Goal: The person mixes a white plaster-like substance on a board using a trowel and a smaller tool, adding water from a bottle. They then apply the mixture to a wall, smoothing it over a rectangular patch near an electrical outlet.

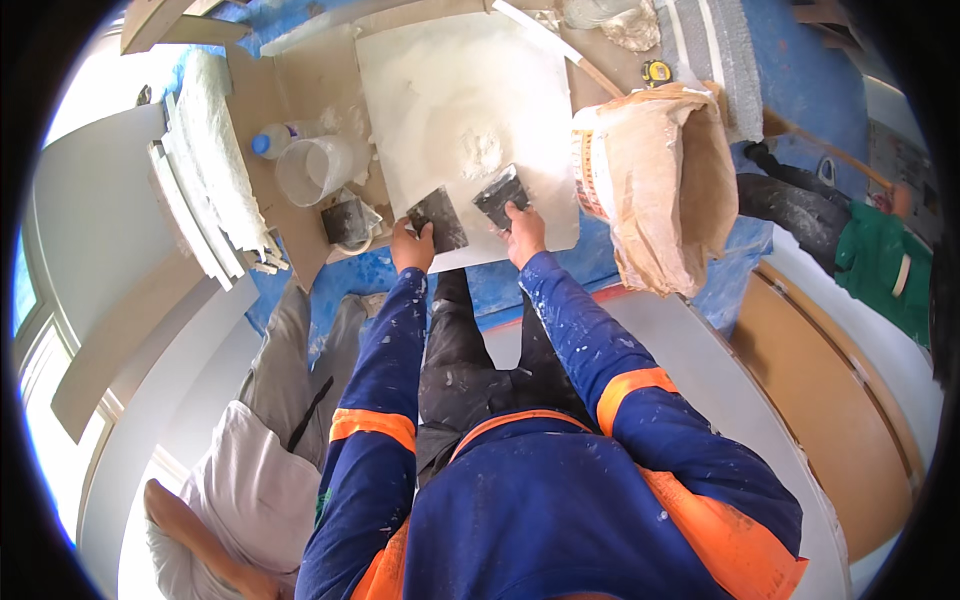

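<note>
Left hand (410,247): fingers clamped on a dark left blade (440,222), 11 o'clock from my feed's centre. Right hand (524,236): fingers clamped on a white-smeared right blade (501,195), near 12. I log both over the white board (415,110), 12 o'clock; paper sack (650,185), 2 o'clock.

It is probably a building site, with blue sheeting (590,255), white powder (480,152) and a paper sack (645,160).

From close above, the head fisheye looks down past torso (530,510) toward pale board (548,200).
</note>
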A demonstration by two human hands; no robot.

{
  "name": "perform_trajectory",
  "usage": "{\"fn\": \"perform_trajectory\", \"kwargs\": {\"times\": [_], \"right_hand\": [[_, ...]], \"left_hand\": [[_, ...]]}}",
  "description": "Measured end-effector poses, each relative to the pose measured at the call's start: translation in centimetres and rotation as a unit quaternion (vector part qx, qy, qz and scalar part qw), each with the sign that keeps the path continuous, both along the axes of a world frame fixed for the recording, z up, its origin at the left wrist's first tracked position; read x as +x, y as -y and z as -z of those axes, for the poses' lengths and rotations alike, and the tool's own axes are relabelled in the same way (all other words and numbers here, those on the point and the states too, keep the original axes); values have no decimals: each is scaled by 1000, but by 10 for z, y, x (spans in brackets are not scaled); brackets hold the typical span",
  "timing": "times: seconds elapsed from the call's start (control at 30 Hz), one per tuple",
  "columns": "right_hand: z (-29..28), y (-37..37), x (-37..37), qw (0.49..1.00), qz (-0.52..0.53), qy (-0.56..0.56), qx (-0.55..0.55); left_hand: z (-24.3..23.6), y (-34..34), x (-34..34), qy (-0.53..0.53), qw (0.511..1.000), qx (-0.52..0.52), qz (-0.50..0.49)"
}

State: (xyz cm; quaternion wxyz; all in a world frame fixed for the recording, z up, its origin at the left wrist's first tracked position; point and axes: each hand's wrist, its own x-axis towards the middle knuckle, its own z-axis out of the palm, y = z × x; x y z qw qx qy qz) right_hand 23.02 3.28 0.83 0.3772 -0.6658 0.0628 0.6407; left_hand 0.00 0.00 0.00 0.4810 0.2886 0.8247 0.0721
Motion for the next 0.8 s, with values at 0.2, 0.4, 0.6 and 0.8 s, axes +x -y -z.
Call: {"fn": "perform_trajectory", "kwargs": {"times": [0.2,0.4,0.6,0.8], "right_hand": [[-45,-10,-5,961,-161,208,86],[-57,-19,-9,944,-198,232,124],[-65,-17,6,930,-245,252,107],[-56,-10,12,925,-252,258,120]], "left_hand": [[-36,-24,-5,-89,946,272,-154],[-27,-96,-37,-32,875,394,-280],[-7,-139,-36,-87,855,401,-317],[11,-140,-34,-125,828,461,-294]]}}
